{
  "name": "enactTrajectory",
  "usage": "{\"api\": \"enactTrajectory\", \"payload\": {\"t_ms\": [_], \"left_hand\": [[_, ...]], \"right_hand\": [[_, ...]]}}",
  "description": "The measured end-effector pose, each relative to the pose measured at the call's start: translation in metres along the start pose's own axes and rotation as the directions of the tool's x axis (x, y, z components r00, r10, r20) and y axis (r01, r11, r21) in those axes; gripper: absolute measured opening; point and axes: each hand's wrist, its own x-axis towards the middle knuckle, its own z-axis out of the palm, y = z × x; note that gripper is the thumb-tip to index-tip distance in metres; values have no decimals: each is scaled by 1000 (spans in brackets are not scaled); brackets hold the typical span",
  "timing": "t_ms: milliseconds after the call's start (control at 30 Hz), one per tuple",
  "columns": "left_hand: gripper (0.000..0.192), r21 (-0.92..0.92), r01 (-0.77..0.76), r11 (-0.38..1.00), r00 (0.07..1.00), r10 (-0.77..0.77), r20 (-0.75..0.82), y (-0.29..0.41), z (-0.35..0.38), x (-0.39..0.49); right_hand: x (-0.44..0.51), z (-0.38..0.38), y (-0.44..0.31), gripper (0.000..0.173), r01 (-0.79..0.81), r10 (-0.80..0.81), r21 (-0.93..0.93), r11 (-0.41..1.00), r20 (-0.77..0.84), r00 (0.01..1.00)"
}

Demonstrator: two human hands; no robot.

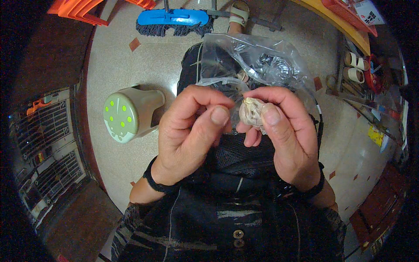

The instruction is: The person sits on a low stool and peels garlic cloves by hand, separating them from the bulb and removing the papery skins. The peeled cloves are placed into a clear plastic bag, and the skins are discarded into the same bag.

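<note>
My right hand (289, 127) grips a garlic bulb (250, 113) between thumb and fingers, its papery skin partly loosened. Just left of the bulb is my left hand (193, 127), with the thumb closed against the curled index finger. Nothing shows between those fingertips. Beyond both hands, a clear plastic bag (219, 49) lies across my lap on dark clothing. Inside the bag, a garlic piece (243, 76) is visible behind the fingers. The hands hide the near part of the bag.
On the floor to the left, a pale green stool (121, 114) lies tipped on its side. A blue dust mop (173, 19) and a sandalled foot (239, 16) are ahead. Orange plastic stools (81, 11) stand far left, and a rack with sandals (355, 68) is at right.
</note>
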Motion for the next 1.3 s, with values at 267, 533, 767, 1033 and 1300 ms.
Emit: {"api": "enactTrajectory", "payload": {"t_ms": [267, 533, 767, 1033, 1300], "left_hand": [[20, 6, -35, 999, 993, 34, 110, -1, 4, 5], [14, 136, 66, 988, 995, -76, 65, 9, 8, 5], [15, 196, 67, 978, 995, -80, 62, 9, 9, 7], [14, 313, -244, 918, 969, 241, 51, -6, 10, 15], [11, 241, -191, 952, 979, 203, -24, -8, 14, 14]], "right_hand": [[-1, -3, 3, 30, 104, -98, -211, 972, 40, 994], [-1, -1, 7, 27, 245, -237, -414, 877, 70, 969], [7, -1, 15, 18, 469, -514, -478, 743, 42, 857], [11, -1, 18, 17, 540, -611, -545, 641, 63, 789], [9, -1, 18, 18, 415, -449, -335, 846, -29, 893]]}}
